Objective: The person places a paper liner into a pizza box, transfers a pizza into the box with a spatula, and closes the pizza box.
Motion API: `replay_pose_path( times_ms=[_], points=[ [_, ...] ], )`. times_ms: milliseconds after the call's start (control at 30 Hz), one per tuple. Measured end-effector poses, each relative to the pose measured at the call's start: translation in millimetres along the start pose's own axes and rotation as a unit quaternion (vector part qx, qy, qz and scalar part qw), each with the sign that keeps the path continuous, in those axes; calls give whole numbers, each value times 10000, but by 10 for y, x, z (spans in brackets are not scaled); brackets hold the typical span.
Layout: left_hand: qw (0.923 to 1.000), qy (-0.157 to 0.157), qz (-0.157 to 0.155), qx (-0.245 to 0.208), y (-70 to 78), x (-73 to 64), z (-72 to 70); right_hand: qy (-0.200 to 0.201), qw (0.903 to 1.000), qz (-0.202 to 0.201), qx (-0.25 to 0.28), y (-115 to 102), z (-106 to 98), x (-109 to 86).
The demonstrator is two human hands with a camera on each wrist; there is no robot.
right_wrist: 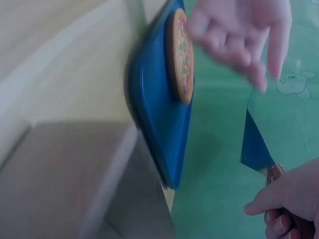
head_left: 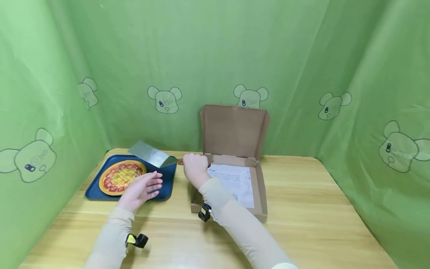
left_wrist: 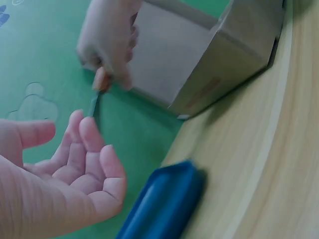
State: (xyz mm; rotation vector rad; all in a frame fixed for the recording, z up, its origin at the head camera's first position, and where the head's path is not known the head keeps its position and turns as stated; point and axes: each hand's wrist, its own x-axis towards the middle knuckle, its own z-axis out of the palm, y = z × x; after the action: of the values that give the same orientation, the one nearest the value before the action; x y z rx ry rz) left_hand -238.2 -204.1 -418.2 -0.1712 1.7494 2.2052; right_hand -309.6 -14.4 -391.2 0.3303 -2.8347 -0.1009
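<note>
My right hand (head_left: 196,169) grips the brown handle of a pizza spatula (head_left: 149,153), whose broad metal blade points left, raised over the back of a blue tray (head_left: 169,181). A round pizza (head_left: 122,176) with red and yellow topping lies on that tray. Beside the pizza, over the tray's front edge, my left hand (head_left: 142,189) has its fingers loosely extended and holds nothing. In the left wrist view its palm (left_wrist: 75,189) is bare. The right wrist view shows the spatula blade (right_wrist: 255,142) apart from the pizza (right_wrist: 182,57).
An open cardboard pizza box (head_left: 235,130) stands right of the tray, lid upright, with printed paper (head_left: 240,183) on its bottom. My right forearm crosses its front left part. Green curtains (head_left: 201,56) enclose the wooden table (head_left: 302,209) at the back and sides.
</note>
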Motion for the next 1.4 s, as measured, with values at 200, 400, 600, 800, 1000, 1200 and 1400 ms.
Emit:
replay_pose_path(
  times_ms=[200,400,600,800,1000,1200,1400],
  points=[
    [9981,-25,411,451,207,-261,-282,153,9995,-171,-207,164,5,26],
    [9966,268,773,16,401,-464,-662,91,9984,-416,-361,338,-33,63],
    [9931,514,987,-376,483,-607,-992,-27,9959,-723,-544,511,-75,71],
    [9853,1183,1154,-436,467,-651,-1232,179,9900,-1097,-871,652,-97,47],
    [9828,1429,936,-707,311,-647,-1440,365,9862,-1309,-943,755,-109,37],
    [9800,1948,115,-387,164,-582,-1594,669,9812,-1536,-961,824,-87,26],
    [9723,2306,-275,251,72,-532,-1657,809,9765,-1739,-982,830,-92,56]
  ],
)
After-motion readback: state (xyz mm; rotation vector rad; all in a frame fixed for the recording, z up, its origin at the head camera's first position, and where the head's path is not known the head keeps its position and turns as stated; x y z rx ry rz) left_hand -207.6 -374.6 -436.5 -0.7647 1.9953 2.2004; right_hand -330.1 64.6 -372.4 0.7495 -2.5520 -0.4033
